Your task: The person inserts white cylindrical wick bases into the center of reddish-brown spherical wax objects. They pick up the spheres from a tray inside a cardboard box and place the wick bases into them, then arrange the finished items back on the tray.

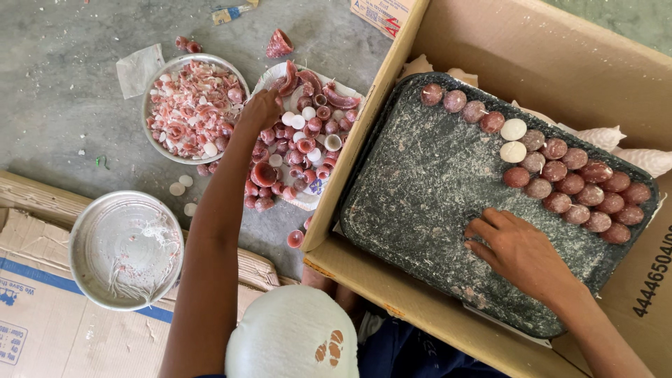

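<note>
Left hand is reaching into the pile of red cups at upper middle, fingers curled so can't tell what it's grabbing, while the right hand is lying open and empty on the tray, probably steadying it near the balls.

Grey concrete floor. Metal bowl of pink-and-white wax scraps, upper left. Empty metal bowl with white residue, lower left, resting on flattened cardboard. Crumpled plastic piece near top left.
</note>
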